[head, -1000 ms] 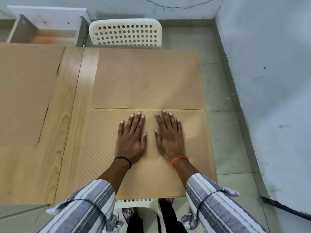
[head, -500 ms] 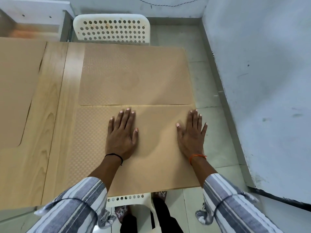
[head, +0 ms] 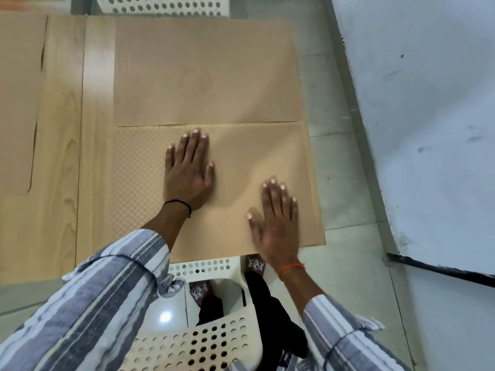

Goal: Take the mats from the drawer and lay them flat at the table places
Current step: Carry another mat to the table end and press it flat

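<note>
A tan mat, the near mat (head: 241,162), is shown lying flat at the near right place of the wooden desk (head: 61,145), its right edge running along the desk's right edge and its near edge reaching the desk's near edge. A second one, the far mat (head: 206,70), is laid flat directly beyond it, the two edges meeting or almost meeting along a straight seam. Further mats (head: 18,103) are seen at the left of the desk, cut off by the frame; whether one or two lie there cannot be told with certainty.

The left hand (head: 187,172) is laid palm down on the middle of the near mat, with the fingers straight and slightly spread; a black thread is worn at the wrist. The right hand (head: 276,223) is placed palm down near the mat's near right corner, fingers straight and apart, the heel of the palm lying at the mat's near edge; it is somewhat blurred, and an orange thread is worn at its wrist. Neither grip is closed on anything: both hands are extended flat.

Striped grey and white sleeves (head: 107,295) are shown at the bottom. A perforated white chair (head: 203,341) stands below the desk's near edge, and another white chair (head: 166,6) beyond the far edge. A tiled floor (head: 342,183) and a pale wall (head: 428,116) are seen on the right.
</note>
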Available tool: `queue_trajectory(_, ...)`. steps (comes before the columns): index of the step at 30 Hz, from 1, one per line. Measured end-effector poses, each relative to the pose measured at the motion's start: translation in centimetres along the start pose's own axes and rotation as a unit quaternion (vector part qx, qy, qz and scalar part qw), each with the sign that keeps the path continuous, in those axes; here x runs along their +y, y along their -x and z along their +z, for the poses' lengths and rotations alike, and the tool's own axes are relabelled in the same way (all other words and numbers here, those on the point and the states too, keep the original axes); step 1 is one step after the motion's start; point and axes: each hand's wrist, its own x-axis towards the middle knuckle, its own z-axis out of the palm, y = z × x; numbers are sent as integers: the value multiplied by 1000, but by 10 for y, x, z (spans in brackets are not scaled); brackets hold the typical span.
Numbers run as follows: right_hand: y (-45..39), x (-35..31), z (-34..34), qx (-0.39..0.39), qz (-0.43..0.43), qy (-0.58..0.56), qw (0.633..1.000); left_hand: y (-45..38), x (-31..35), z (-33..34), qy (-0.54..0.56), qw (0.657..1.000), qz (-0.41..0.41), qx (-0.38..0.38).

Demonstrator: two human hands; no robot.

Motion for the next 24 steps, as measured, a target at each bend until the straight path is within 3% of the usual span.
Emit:
queue_trajectory(9, 3, 64, -12, 12, 62, 14, 998, -1, 1, 0, 5, 1000, 2, 8)
queue_trajectory(12, -12, 46, -14, 35, 73, -1, 997, 0, 0, 1, 4, 1000, 2, 13)
queue_trajectory(19, -98, -34, -2, 38, -36, -46, 998, -1, -1, -1, -2, 1000, 1, 4)
queue_trajectory(24, -108, -40, 12, 45, -23, -21, 999, -1, -1, -1, -18, 1000, 1, 1)
